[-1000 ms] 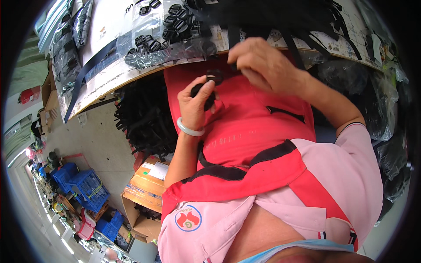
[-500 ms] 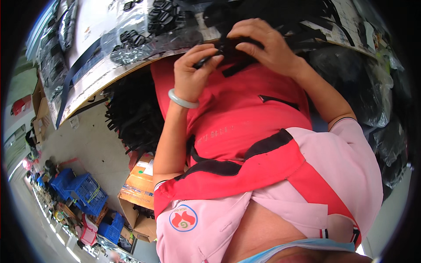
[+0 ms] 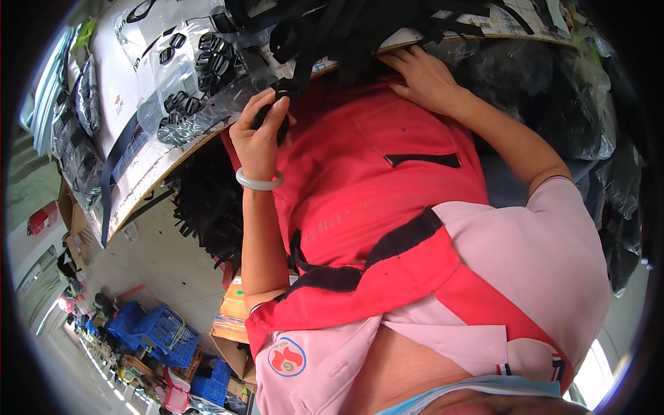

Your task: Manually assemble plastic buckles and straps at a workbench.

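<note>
My left hand [image 3: 257, 142], with a pale bangle at its wrist, is closed around a black plastic buckle [image 3: 286, 88] at the table's front edge. A black webbing strap [image 3: 304, 66] runs up from the buckle toward the pile on the table. More black material shows inside the palm, its shape partly hidden by the fingers. Farther right, my right hand [image 3: 427, 81] has its fingers stretched out by the table edge, in front of my red apron [image 3: 373, 152]. Nothing shows in its grip, and its fingertips lie close to the black webbing pile [image 3: 360, 34].
Loose black buckles [image 3: 214, 59] lie on clear plastic bags on the table [image 3: 149, 162]. A dark strap [image 3: 114, 162] hangs over its left edge. Below are black strap bundles [image 3: 211, 200] and a cardboard box [image 3: 232, 325]. Blue crates [image 3: 169, 335] stand on the floor; dark plastic bags [image 3: 553, 111] are at right.
My hands have moved apart: the left went left and slightly down with the buckle, the right moved down off the black strap it was handling. The view has also shifted.
</note>
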A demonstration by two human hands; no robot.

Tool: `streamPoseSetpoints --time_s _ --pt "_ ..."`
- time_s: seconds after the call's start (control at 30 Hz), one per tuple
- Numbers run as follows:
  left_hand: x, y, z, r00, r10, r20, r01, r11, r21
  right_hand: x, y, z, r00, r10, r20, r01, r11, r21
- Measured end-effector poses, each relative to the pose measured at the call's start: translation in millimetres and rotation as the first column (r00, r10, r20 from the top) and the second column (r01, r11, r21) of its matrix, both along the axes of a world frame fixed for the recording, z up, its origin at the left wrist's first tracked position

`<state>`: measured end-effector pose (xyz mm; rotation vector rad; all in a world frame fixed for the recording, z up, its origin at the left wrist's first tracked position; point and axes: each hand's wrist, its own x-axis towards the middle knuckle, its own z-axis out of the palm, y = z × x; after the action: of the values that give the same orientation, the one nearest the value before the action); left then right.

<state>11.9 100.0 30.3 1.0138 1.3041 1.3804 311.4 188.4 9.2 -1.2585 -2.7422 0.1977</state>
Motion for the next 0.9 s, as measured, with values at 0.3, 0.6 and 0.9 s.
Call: streamPoseSetpoints --time_s 0.3,0.6,0.9 --pt "3 3 7 0.999 -0.023 0.023 0.025 0.998 -0.055 5 9 -1 0.998 -0.037 0.053 0.046 0.985 -0.168" --pt "-2 3 11 0.999 -0.003 0.054 0.005 1.0 -0.027 -3 15 10 0.941 -0.232 0.247 0.285 0.936 -0.206" --pt "-23 8 43 0.923 0.148 0.354 -0.19 0.978 0.087 24 12 38 0.988 0.056 0.145 -0.021 0.971 -0.236"
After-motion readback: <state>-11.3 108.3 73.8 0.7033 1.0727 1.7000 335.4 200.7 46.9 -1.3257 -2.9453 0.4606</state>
